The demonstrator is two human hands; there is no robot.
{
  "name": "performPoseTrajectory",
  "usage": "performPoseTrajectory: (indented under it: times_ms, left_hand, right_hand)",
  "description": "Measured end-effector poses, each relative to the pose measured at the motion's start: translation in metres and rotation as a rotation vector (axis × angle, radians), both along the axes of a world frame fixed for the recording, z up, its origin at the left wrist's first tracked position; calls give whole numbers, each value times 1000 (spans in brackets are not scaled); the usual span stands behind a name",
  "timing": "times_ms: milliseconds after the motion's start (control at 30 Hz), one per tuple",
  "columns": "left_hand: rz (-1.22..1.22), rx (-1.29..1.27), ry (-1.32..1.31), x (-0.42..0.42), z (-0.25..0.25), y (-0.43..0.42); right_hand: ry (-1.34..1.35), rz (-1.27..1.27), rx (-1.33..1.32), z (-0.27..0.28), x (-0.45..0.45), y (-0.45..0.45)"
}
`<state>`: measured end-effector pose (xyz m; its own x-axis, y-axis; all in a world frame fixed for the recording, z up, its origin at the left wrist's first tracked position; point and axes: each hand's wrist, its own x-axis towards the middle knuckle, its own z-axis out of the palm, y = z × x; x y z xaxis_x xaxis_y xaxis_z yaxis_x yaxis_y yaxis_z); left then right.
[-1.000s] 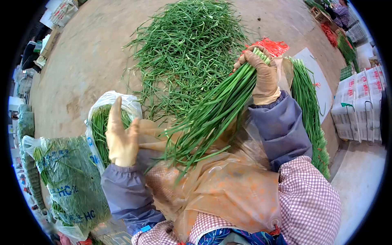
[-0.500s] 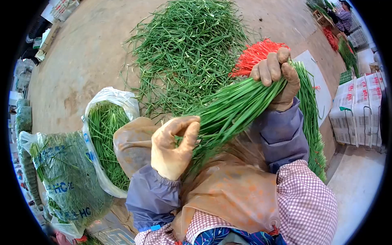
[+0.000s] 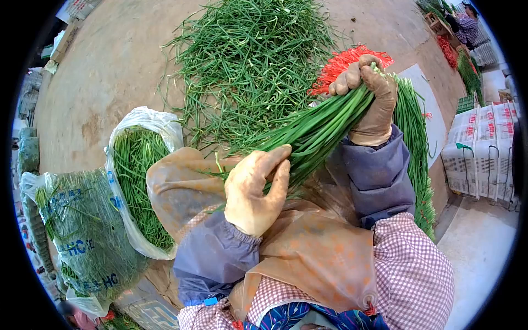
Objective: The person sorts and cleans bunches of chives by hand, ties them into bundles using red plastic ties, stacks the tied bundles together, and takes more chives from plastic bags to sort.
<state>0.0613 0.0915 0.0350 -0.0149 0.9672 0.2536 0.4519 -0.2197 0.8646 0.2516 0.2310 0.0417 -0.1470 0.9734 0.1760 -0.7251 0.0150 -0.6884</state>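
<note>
A bunch of long green stalks (image 3: 324,129) slants across the front of the body. My right hand (image 3: 371,96), in a brown glove, is closed round its pale upper end. Near the lower leafy part is my left hand (image 3: 257,190), in a cream glove, with thumb and forefinger curved towards each other at the leaves; whether a few leaves are pinched there is hard to make out. Red ties (image 3: 349,61) lie just behind the right hand. More stalks (image 3: 412,126) are stacked beside the right forearm.
A loose heap of green stalks (image 3: 253,55) covers the floor ahead. An open bag of stalks (image 3: 140,181) and a full wrapped bag (image 3: 88,236) stand at left. White crates (image 3: 481,151) are at right; a person (image 3: 467,26) sits at the far upper right.
My left hand has come from the left to the bunch's leafy end, its spread fingers curling in. My right hand, still round the bunch, has turned and moved slightly right.
</note>
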Motion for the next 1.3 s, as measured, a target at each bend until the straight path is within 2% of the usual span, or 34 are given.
performPoseTrajectory:
  times_ms: [133,233,333,467,567,667,767,900,933,1067,1133,1300]
  left_hand:
    - [91,62,171,2,-7,3]
    - [84,-71,116,2,-5,4]
    - [76,-128,-88,-2,-7,7]
    - [16,-334,-159,-1,10,12]
    - [-16,-516,-367,-2,7,15]
    - [-22,-572,-442,1,9,21]
    - [0,-565,-453,3,4,26]
    - [43,-216,-132,-1,-3,24]
    - [75,-172,-143,-1,1,24]
    - [45,-426,-582,-10,15,25]
    - [-22,-280,-694,-12,9,30]
    - [-196,-299,-1256,-2,10,40]
  right_hand:
    - [-10,-2,-11,-1,-2,-1]
    - [-2,8,-6,-3,-2,-1]
    - [2,26,-6,-4,-3,-1]
    - [-18,34,-12,-5,-6,-2]
    - [-39,26,-27,-4,-8,-3]
    - [-55,8,-64,-3,-13,-6]
    - [-93,-9,-83,-6,-15,-6]
    - [-187,-36,-77,-4,-18,-9]
    - [-212,-47,-68,-2,-20,-11]
    - [-305,-22,16,0,-23,-15]
    - [-352,14,37,0,-25,-17]
    - [-483,83,48,0,-30,-23]
